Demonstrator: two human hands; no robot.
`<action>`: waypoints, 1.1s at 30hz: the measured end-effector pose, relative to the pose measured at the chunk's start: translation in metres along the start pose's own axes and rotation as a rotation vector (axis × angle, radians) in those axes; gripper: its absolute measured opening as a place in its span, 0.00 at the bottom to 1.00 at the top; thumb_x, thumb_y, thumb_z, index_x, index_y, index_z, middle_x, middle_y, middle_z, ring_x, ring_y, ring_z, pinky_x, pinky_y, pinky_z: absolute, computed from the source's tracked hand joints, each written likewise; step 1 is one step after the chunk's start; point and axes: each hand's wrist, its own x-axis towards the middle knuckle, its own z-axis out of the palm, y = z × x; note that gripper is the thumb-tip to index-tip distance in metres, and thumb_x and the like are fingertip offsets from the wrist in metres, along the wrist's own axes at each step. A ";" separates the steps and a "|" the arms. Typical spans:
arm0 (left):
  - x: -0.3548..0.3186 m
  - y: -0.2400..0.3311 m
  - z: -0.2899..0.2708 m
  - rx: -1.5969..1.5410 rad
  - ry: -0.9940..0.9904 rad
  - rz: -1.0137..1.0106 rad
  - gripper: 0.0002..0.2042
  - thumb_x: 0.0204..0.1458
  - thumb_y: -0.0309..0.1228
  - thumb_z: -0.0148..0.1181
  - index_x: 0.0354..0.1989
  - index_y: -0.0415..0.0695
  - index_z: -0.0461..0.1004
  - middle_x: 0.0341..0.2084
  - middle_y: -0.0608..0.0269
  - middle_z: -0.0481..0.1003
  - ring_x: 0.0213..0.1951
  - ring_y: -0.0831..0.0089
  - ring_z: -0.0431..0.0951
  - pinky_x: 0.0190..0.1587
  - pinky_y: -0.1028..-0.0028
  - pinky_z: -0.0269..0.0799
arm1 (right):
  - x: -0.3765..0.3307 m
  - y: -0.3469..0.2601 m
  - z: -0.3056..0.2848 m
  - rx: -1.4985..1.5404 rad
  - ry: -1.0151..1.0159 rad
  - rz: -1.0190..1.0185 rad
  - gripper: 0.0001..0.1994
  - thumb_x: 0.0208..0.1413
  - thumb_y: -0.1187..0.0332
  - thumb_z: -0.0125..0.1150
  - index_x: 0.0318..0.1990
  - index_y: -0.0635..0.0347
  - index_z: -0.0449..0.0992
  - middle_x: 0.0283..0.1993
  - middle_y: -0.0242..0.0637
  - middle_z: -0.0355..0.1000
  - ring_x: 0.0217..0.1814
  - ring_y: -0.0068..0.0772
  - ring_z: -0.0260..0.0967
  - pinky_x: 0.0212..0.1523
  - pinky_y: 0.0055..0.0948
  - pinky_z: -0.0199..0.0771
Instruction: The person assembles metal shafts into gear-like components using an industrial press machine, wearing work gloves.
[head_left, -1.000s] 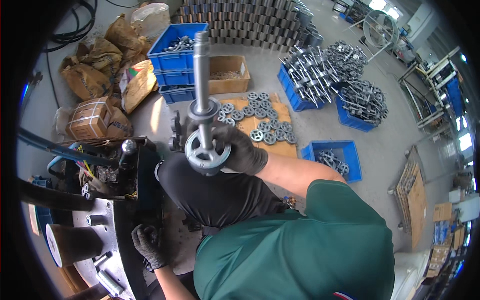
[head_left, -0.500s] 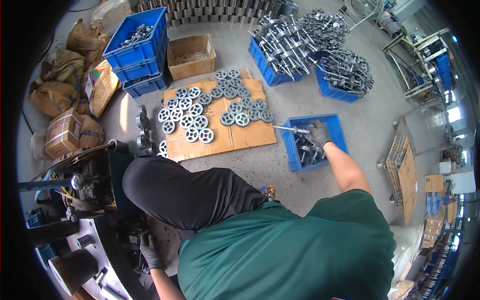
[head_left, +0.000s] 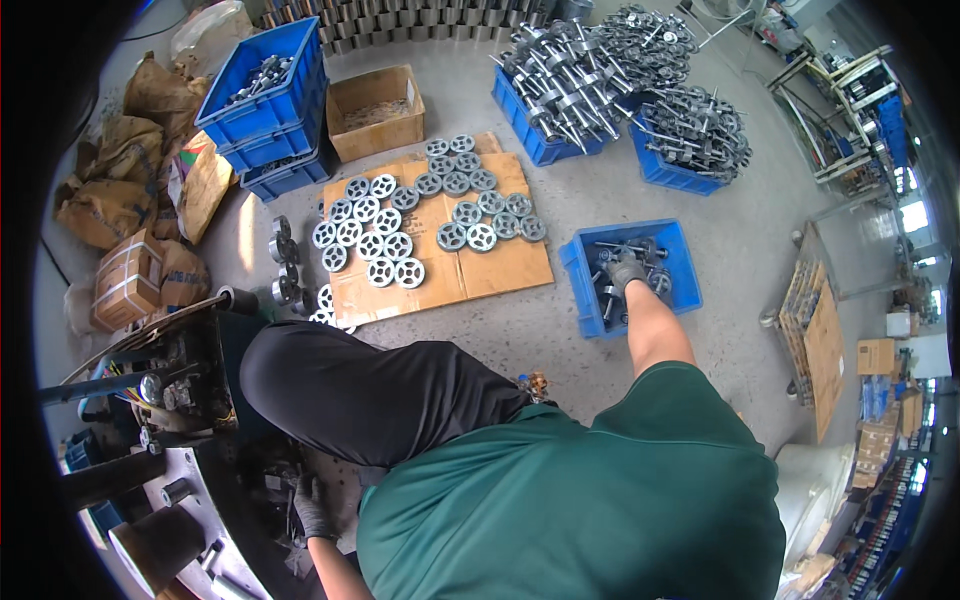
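In a grey work glove, my right hand (head_left: 627, 272) reaches down into a blue crate (head_left: 686, 290) on the floor to the right. Metal shafts with hubs (head_left: 655, 252) lie in this crate, around and under the glove. My fingertips are down among those parts, so their grip is hidden. My left hand (head_left: 313, 508), gloved too, is low at the left beside a dark, greasy machine (head_left: 270, 485). Its fingers are stretched out along the machine's dark side, with nothing visible in them.
Spoked metal wheels (head_left: 370, 245) lie on flattened cardboard (head_left: 470, 280) ahead. Blue crates heaped with shafts (head_left: 570, 85) stand behind, near an open carton (head_left: 376, 140) and stacked blue crates (head_left: 262, 125). A wooden board stack (head_left: 812, 340) stands right.
My right hand has moved down and left into the blue crate. The long shaft that stuck out from it over the crate's left rim no longer shows there. My left hand stays by the machine.
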 end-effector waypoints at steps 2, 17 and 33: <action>0.008 0.011 0.005 0.050 -0.066 -0.013 0.10 0.65 0.29 0.58 0.49 0.38 0.77 0.39 0.56 0.80 0.41 0.66 0.76 0.49 0.68 0.73 | -0.009 -0.003 0.022 -0.037 0.112 -0.004 0.22 0.61 0.54 0.58 0.59 0.50 0.80 0.60 0.52 0.78 0.66 0.55 0.74 0.65 0.50 0.74; -0.105 0.146 -0.130 0.068 0.851 0.345 0.06 0.68 0.29 0.60 0.45 0.41 0.80 0.31 0.64 0.80 0.31 0.78 0.77 0.37 0.73 0.75 | -0.119 -0.383 0.124 0.262 -0.297 -1.267 0.13 0.60 0.64 0.64 0.46 0.64 0.83 0.41 0.49 0.82 0.43 0.40 0.78 0.50 0.38 0.77; -0.535 -0.102 0.163 0.176 1.070 -0.912 0.12 0.61 0.35 0.63 0.48 0.42 0.80 0.44 0.45 0.81 0.48 0.45 0.81 0.51 0.55 0.77 | -0.549 -0.617 0.118 -1.334 -0.522 -2.314 0.16 0.56 0.58 0.65 0.41 0.63 0.84 0.39 0.58 0.80 0.44 0.58 0.80 0.49 0.48 0.78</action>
